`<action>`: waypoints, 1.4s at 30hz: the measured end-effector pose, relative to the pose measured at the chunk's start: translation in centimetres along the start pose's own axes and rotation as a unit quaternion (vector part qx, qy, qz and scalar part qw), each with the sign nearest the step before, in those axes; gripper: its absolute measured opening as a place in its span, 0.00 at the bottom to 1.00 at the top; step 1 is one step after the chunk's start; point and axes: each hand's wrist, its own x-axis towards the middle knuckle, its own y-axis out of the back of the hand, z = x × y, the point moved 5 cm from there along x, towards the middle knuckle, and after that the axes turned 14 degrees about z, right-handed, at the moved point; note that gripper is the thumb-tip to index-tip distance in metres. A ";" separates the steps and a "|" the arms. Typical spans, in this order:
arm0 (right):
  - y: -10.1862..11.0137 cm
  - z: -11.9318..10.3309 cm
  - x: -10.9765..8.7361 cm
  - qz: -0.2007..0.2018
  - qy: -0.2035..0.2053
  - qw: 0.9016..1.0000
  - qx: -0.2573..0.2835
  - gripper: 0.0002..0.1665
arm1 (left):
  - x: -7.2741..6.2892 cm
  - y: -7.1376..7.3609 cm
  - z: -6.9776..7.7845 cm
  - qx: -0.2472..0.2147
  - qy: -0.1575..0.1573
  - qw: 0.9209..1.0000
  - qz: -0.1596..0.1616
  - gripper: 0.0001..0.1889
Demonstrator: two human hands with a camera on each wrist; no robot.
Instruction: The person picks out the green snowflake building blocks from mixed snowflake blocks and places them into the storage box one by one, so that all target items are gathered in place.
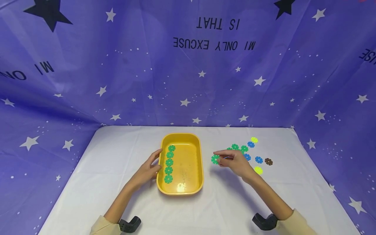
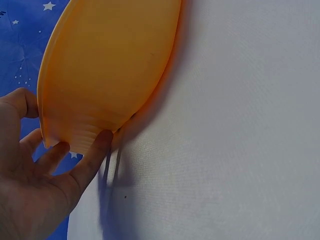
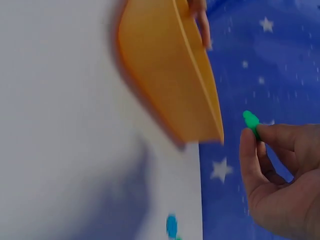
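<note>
A yellow tray (image 1: 192,163) sits on the white-covered table. Inside, a column of several green snowflake-shaped plastic discs (image 1: 169,162) runs along the left wall. My left hand (image 1: 147,171) is at the tray's left side, its spread fingers (image 2: 97,150) touching the outer wall and rim. Right of the tray, my right hand (image 1: 235,161) pinches another green disc (image 1: 215,159) between thumb and fingertips, held up over the table. Edge-on, that disc (image 3: 251,121) shows in the right wrist view, beyond the tray's end.
Behind my right hand lies a loose group of discs: green (image 1: 244,148), blue (image 1: 258,160), yellow (image 1: 254,140) and one brown (image 1: 268,162). Another yellow disc (image 1: 258,170) lies beside my right wrist. Purple star-printed cloth (image 1: 185,81) hangs around the table.
</note>
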 end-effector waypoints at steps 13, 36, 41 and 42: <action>-9.0 -1.0 -0.1 -0.083 -0.012 0.996 0.021 0.17 | 0.0 -0.1 0.0 0.004 0.002 1.000 0.002 0.37; -15.2 -0.5 1.2 -0.126 -0.052 0.982 -0.132 0.13 | 0.0 -0.3 0.1 0.002 -0.002 1.000 -0.005 0.37; -15.6 -0.3 1.3 -0.119 -0.032 0.975 -0.184 0.12 | 0.0 -0.2 0.1 -0.004 0.001 1.000 -0.003 0.37; -15.7 -0.3 1.3 -0.119 -0.024 0.973 -0.194 0.12 | 0.1 -0.2 0.0 -0.006 0.001 1.000 -0.003 0.37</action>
